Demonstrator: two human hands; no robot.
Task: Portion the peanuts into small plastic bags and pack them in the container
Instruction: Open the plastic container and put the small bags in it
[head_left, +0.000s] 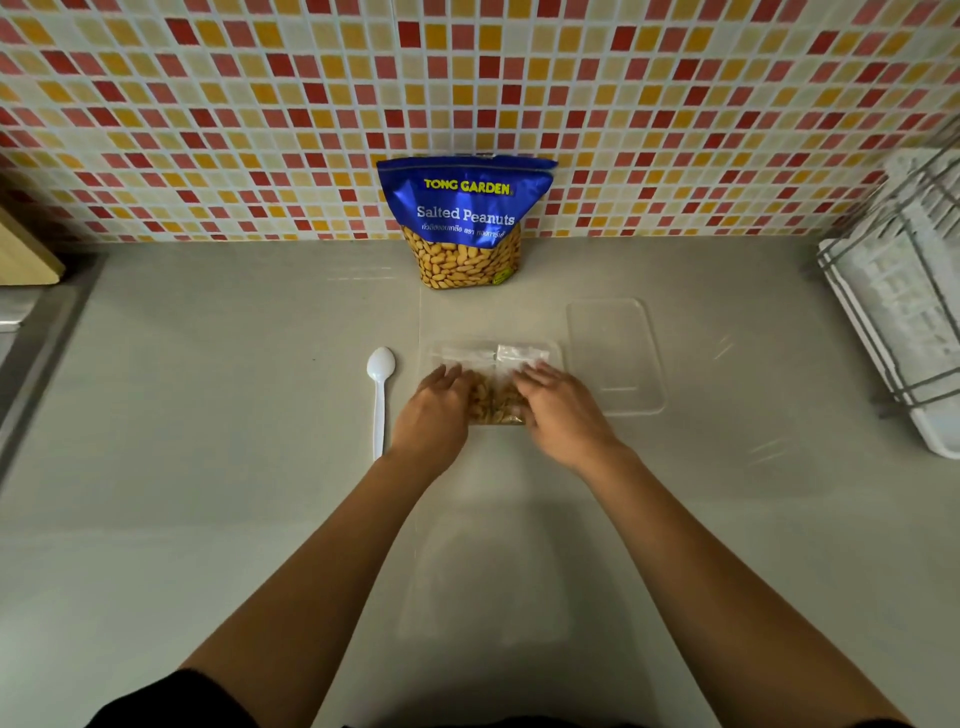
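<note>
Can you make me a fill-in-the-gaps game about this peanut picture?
1. The spoon lying left of the left hand is coloured ____.
2. The big bag standing at the back says Salted ____.
3. The clear lid lies flat to the ____ of the right hand.

Missing words: white; Peanuts; right.
</note>
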